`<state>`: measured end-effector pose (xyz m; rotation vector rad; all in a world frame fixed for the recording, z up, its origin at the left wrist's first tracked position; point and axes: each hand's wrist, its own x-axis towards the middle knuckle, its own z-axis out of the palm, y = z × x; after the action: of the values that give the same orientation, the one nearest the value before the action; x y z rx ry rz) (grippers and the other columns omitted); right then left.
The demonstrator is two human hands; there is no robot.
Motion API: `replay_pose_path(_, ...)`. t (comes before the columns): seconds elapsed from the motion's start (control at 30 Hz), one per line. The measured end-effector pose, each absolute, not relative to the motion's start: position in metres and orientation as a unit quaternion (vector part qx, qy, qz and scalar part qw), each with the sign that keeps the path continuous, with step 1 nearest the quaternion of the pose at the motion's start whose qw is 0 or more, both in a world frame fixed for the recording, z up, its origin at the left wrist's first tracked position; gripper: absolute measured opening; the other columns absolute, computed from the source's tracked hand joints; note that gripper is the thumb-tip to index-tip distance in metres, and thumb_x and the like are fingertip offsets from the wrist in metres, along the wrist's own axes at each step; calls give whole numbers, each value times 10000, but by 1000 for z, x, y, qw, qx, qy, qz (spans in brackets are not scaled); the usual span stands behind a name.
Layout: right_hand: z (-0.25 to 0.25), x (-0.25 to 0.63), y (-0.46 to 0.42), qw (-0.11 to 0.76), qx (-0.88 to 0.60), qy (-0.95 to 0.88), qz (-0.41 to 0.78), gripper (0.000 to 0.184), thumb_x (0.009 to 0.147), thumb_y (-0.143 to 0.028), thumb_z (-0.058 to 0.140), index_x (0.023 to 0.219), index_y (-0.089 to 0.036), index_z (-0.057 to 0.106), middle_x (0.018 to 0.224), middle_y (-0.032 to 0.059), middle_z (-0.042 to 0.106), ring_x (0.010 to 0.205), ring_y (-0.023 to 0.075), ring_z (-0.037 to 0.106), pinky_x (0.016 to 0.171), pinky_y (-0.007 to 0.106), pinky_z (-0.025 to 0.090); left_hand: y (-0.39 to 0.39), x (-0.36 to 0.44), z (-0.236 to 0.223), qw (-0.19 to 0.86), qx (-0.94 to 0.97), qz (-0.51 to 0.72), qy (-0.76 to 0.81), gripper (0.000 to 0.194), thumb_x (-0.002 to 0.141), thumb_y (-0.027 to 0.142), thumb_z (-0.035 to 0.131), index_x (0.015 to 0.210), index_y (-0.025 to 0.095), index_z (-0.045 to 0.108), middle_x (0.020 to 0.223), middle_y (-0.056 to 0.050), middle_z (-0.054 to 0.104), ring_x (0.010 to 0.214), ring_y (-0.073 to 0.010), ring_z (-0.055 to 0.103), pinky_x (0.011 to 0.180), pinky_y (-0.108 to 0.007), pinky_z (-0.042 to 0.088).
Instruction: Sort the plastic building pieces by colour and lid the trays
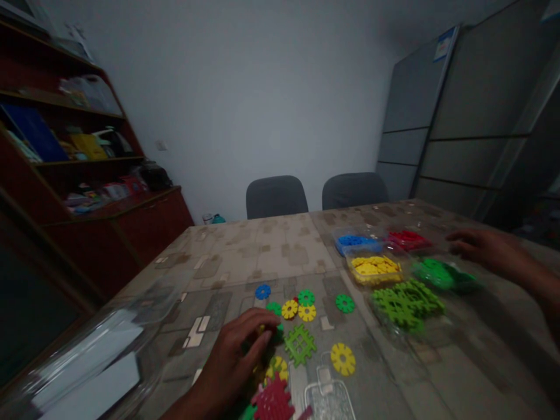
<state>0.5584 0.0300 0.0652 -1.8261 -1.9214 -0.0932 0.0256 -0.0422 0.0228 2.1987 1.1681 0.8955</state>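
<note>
My left hand rests low over the table, fingers curled towards the thumb; bits of yellow and green show at its fingertips, but what it grips is hidden. Close to it lie a light green square lattice piece, a red notched square piece, and a yellow notched disc. Just beyond the fingers, a yellow disc sits among green and yellow notched discs. My right hand hovers at the right, fingers stretched out and apparently holding nothing, near the tub of green pieces.
Clear tubs hold blue pieces, yellow pieces, red pieces and light green lattice pieces. A clear plastic container with white cards lies left. Two grey chairs stand behind the patterned table.
</note>
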Motion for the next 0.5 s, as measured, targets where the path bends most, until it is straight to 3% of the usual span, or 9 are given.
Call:
replay_pose_path(0.13, 93, 508, 19, 267, -646, -711, -74, 458, 852, -541, 393, 947, -211, 696, 813, 123, 755, 692, 294, 703, 559, 357, 479, -34, 16, 29, 205, 793, 335, 466, 225, 924, 291, 482, 1053, 244, 660, 1124, -70, 692, 1073, -246, 615, 950, -379, 462)
replay_pose_path(0.27, 111, 415, -4, 279, -547, -789, 22, 294, 872, -414, 476, 1017, -265, 685, 942, 89, 751, 764, 279, 696, 629, 374, 531, -23, 3, 26, 196, 793, 307, 489, 307, 906, 297, 501, 1188, 237, 604, 1270, -89, 637, 1186, -276, 556, 1025, -458, 410)
replay_pose_path(0.4, 87, 336, -38, 200, -442, -862, 148, 282, 888, -268, 504, 1127, -254, 653, 1067, 77, 712, 936, 246, 661, 802, 381, 534, -18, -2, 16, 210, 808, 269, 479, 362, 891, 309, 539, 1242, 227, 578, 1320, -107, 607, 1212, -280, 540, 1037, -465, 400)
replay_pose_path(0.5, 51, 308, -50, 118, -429, -879, 171, 417, 851, -210, 560, 1265, -258, 563, 1309, 105, 586, 1157, 273, 560, 957, 429, 473, -20, -1, 12, 226, 834, 235, 446, 352, 881, 328, 561, 1223, 250, 596, 1297, -88, 625, 1188, -268, 550, 1026, -441, 405)
